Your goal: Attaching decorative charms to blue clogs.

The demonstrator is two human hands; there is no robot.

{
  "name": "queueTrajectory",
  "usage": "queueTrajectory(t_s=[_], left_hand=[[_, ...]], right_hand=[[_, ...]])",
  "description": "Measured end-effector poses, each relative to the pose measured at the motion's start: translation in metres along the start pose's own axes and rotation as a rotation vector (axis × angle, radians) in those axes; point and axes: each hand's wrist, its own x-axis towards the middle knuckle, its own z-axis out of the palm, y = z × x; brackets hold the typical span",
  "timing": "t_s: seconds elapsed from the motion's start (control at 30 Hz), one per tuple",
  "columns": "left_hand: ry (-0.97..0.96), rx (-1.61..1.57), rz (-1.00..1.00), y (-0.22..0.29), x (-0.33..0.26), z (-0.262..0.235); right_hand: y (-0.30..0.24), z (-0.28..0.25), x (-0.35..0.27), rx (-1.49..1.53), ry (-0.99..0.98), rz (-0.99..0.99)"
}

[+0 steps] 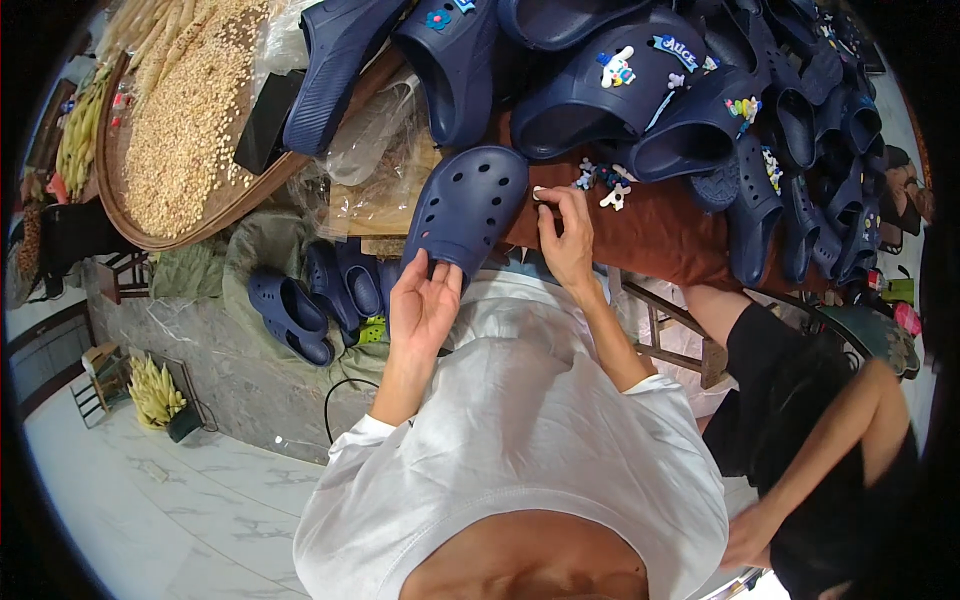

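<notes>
A navy clog [468, 195] with round holes over its toe is held up in front of me, its top facing me. My left hand [420, 308] has its fingers tucked into the clog's opening, palm up. Close to the clog's right edge, my right hand [568, 240] pinches a small white piece [539, 191] between thumb and fingertips; its exact shape is too small to make out. Just beyond that hand, a few small white and dark shoe charms [614, 190] lie on the brown cloth [665, 235].
Many navy clogs [600, 95], some with charms, crowd the far table. A round tray [185, 240] of corn kernels and a dark phone [268, 120] are at left. More plain clogs [285, 305] lie left of me. A person in black [800, 400] sits at right.
</notes>
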Motion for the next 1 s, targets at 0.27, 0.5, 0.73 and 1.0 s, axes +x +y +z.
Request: queueTrajectory(t_s=[0.27,0.5,0.73,1.0], left_hand=[[-0.009,-0.07,0.003,0.008,0.008,0.004],[-0.012,-0.078,-0.057,0.001,0.013,0.012],[0.048,-0.138,-0.122,-0.01,0.024,0.02],[-0.037,-0.126,-0.148,-0.004,0.041,-0.006]], right_hand=[[0.007,0.005,0.027,-0.188,0.02,-0.068],[0.019,0.022,0.062,-0.362,0.019,-0.232],[0.029,0.018,0.07,-0.383,0.035,-0.207],[0.016,0.003,0.038,-0.231,0.082,-0.188]])
